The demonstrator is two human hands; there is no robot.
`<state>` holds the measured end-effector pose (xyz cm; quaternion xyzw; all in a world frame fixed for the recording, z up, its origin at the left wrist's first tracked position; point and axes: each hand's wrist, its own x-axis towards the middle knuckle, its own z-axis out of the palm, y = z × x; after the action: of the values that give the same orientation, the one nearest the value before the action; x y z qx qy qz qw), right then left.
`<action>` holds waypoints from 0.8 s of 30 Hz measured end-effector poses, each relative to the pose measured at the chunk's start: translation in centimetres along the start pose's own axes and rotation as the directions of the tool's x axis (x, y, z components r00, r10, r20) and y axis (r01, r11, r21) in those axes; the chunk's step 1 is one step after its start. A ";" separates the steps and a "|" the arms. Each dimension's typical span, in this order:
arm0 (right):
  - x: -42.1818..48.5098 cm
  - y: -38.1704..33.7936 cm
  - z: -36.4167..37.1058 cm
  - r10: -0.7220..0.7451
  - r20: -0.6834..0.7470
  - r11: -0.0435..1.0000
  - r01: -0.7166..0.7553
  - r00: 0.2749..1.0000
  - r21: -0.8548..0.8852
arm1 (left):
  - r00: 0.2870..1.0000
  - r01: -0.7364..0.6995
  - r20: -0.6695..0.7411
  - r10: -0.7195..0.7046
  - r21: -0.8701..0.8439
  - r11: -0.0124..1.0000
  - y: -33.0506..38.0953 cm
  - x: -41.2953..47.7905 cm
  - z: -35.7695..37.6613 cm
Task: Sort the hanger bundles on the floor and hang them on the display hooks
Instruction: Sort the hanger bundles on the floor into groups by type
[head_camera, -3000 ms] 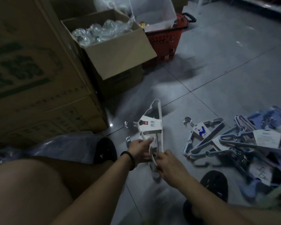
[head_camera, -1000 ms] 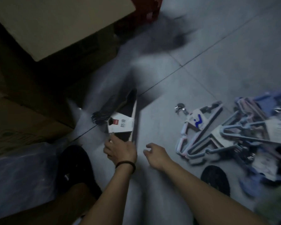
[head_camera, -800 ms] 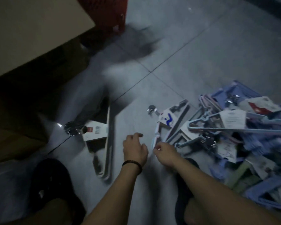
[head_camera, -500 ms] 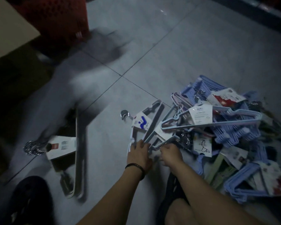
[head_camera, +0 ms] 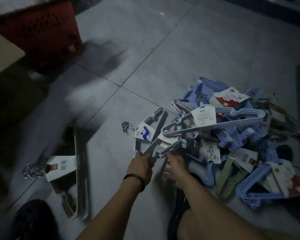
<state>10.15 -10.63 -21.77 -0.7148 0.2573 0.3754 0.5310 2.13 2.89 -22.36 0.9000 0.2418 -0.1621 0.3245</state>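
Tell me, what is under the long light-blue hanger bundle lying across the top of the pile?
Under the light-blue hanger bundle lie darker blue hanger bundles and part of a red-and-white label. Whatever lies deeper is covered by them.

Shop stockroom or sales floor is indicated; a red shopping basket (head_camera: 47,26) and cardboard carton (head_camera: 2,54) are seen. Retail-labelled hanger bundles (head_camera: 232,135) are heaped on grey floor tiles (head_camera: 197,49).

Open grey floor (head_camera: 180,49) runs across the upper centre, then narrows to a strip between the lone bundle (head_camera: 80,170) at lower left and the tangled hanger pile (head_camera: 241,135) crowding the right. A red basket (head_camera: 42,32) and cardboard box (head_camera: 2,54) block the upper left; a dark shoe (head_camera: 35,220) fills the bottom-left corner.
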 end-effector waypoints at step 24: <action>-19.4 0.1 -2.7 -0.274 0.267 0.947 0.212 0.924 0.240 | 0.980 0.146 0.198 0.028 -0.804 0.576 3.9 -20.8 -12.0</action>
<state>-0.52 -13.83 -5.70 -0.6176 0.1214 0.3805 0.6775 -11.46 1.34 -2.23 0.6221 0.2873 -0.1280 0.7170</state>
